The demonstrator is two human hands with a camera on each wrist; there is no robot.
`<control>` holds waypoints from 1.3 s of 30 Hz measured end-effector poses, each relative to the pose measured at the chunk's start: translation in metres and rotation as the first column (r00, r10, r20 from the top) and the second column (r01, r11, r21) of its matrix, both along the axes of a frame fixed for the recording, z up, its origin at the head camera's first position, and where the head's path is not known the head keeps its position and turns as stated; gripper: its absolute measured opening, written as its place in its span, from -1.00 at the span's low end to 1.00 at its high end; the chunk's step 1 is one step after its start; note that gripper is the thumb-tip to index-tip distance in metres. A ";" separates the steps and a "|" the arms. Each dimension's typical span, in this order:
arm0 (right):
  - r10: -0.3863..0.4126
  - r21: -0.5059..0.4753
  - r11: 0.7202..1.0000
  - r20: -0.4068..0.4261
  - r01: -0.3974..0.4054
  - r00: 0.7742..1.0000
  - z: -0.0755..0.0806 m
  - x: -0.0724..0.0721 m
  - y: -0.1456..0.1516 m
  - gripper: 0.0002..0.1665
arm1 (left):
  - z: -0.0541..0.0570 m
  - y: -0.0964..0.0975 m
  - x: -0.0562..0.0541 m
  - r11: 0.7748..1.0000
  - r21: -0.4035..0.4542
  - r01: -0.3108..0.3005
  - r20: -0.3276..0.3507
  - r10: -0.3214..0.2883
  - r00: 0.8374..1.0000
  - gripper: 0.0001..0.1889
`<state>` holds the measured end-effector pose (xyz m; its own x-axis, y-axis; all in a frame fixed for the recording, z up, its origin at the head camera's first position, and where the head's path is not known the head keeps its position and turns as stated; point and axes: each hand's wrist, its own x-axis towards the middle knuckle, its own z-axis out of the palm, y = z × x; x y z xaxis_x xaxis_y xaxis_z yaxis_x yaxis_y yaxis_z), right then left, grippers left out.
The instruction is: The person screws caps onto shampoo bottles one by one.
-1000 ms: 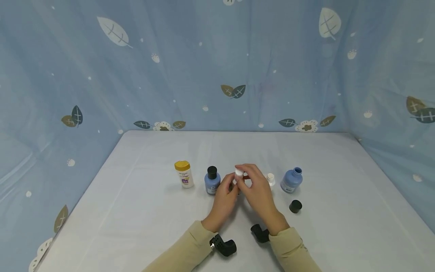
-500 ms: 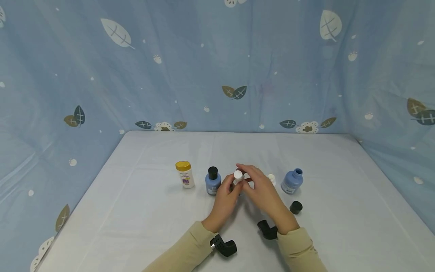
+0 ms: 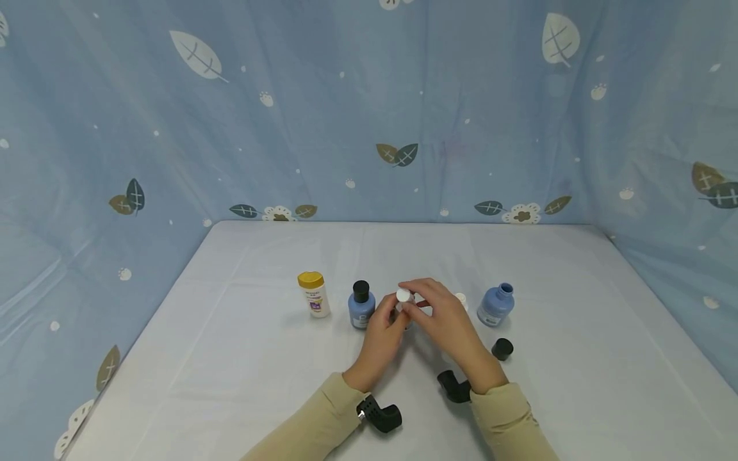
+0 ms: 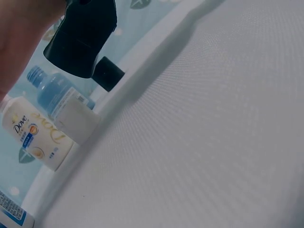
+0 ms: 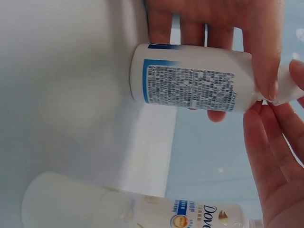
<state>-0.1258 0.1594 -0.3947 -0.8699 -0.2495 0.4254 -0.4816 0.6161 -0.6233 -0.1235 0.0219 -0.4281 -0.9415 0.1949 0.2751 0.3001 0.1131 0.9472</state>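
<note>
Between the fingers [image 5: 260, 152], a held bottle [image 5: 190, 80]. Left of them on the counter [image 3: 248, 365], a capped bottle [image 3: 361, 312], then a lidded bottle [image 3: 315, 301]. Right of them, a Dove bottle [image 4: 40, 133], an uncapped bottle [image 3: 494, 307] and, before it, a loose cap [image 3: 503, 349].

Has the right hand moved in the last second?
Yes. In the head view, the right hand has swung slightly rightward at the wrist, closer to the black cap.

High forward-down head view; close wrist views, held bottle [image 5: 190, 80] in both.
</note>
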 end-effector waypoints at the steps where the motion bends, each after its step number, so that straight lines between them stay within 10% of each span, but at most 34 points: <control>1: -0.013 0.004 1.000 0.001 0.013 1.000 0.000 0.000 0.000 -0.60 | 0.000 0.000 0.000 1.000 -0.001 0.002 0.004 -0.002 1.000 -0.75; 10: -0.100 0.035 0.994 0.028 0.099 0.995 -0.002 0.000 -0.002 -0.59 | 0.000 0.000 0.000 1.000 0.000 0.026 0.035 -0.026 0.999 -0.73; 18: -0.092 0.013 0.996 0.037 0.091 0.995 -0.002 0.001 -0.001 -0.58 | -0.031 0.003 -0.014 1.000 0.011 0.016 0.037 -0.016 0.999 -0.71; 29: -0.108 -0.009 0.994 0.069 0.109 0.992 -0.004 0.000 -0.002 -0.61 | -0.002 0.000 -0.001 1.000 0.023 0.019 0.046 -0.020 0.999 -0.69; 39: -0.132 -0.016 0.991 0.064 0.133 0.989 -0.006 -0.001 -0.005 -0.60 | 0.001 -0.001 0.001 1.000 -0.018 0.017 0.031 -0.016 0.999 -0.69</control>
